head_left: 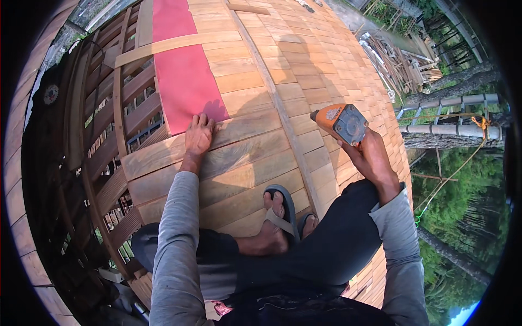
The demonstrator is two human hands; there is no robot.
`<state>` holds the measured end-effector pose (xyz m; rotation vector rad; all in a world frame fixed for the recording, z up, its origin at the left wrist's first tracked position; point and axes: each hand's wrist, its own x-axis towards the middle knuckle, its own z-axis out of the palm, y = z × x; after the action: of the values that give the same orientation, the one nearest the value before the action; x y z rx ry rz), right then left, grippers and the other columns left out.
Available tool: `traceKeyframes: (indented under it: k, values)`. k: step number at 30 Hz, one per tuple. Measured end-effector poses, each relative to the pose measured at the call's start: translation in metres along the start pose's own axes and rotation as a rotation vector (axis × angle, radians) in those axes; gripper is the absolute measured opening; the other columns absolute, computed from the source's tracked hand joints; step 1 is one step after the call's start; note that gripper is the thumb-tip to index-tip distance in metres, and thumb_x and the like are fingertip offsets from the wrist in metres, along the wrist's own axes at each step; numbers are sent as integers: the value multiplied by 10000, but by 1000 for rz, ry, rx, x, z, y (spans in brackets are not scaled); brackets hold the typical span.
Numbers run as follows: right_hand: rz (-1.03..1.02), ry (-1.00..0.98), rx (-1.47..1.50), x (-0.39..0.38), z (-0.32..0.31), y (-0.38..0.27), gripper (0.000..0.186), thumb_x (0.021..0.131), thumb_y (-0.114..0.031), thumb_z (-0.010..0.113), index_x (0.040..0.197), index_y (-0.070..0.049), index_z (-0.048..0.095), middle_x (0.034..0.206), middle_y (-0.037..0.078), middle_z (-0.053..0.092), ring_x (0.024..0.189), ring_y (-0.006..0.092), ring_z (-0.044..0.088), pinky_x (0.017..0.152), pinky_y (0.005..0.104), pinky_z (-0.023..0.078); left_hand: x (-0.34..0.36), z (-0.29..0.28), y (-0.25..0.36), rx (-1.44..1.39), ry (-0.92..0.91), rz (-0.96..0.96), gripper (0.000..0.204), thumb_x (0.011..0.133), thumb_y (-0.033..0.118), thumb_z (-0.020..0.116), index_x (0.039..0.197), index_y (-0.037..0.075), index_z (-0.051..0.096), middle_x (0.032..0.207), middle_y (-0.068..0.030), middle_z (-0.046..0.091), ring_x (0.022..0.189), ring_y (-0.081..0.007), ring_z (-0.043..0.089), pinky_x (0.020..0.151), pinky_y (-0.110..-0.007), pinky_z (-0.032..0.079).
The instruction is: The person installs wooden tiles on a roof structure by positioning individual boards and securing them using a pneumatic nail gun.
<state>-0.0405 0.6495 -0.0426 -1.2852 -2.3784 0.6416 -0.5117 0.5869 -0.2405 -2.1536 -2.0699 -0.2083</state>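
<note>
Your right hand (pixel 371 155) grips the orange power tool (pixel 341 122) at two o'clock; your left hand (pixel 199 136), fingers loosely bent, rests at the red sheet (pixel 187 81), ten o'clock. A slipping sandal (pixel 289 198) could tip you toward the gapped battens (pixel 118 103).

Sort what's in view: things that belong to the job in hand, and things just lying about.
Likely part of the job:
- power tool, held in the right hand
- wooden boards, at the left hand
- red sheet, by the left fingertips

Apparently just lying about:
- pile of planks, off to the right
- rope, near the trees
</note>
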Motion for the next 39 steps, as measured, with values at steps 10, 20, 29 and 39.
traceKeyframes:
  k: [10, 20, 29, 39]
  values:
    - [180, -121, -7, 1, -4, -4, 370, 933, -185, 779, 1237, -32, 635, 1045, 237, 741, 991, 471, 709, 844, 517, 569, -2, 12, 23, 73, -54, -99, 187, 994, 289, 621, 1067, 136, 701, 1085, -75, 611, 1121, -278, 580, 974, -477, 483]
    - [51, -67, 385, 93, 97, -8, 443, 986, -247, 716, 1304, 37, 595, 1130, 302, 717, 1087, 477, 698, 934, 505, 540, 9, -7, 39, 149, -379, -148, 310, 950, 284, 691, 1172, 73, 741, 1231, -93, 649, 1238, -267, 597, 1011, -449, 515]
    - [-17, -308, 369, 83, 200, -33, 501, 963, -257, 710, 1347, 12, 531, 1130, 314, 727, 1074, 524, 683, 927, 572, 535, -28, -15, 14, -71, -41, -111, 430, 896, 344, 770, 1197, 43, 710, 1185, -120, 604, 1172, -328, 556, 954, -481, 463]
    - [58, -388, 315, 78, 225, -38, 533, 933, -216, 695, 1362, 30, 497, 1068, 342, 723, 1022, 542, 688, 903, 584, 546, -27, -19, 26, -130, -107, -152, 378, 930, 272, 720, 1226, 36, 717, 1156, -131, 607, 1127, -338, 552, 943, -478, 447]
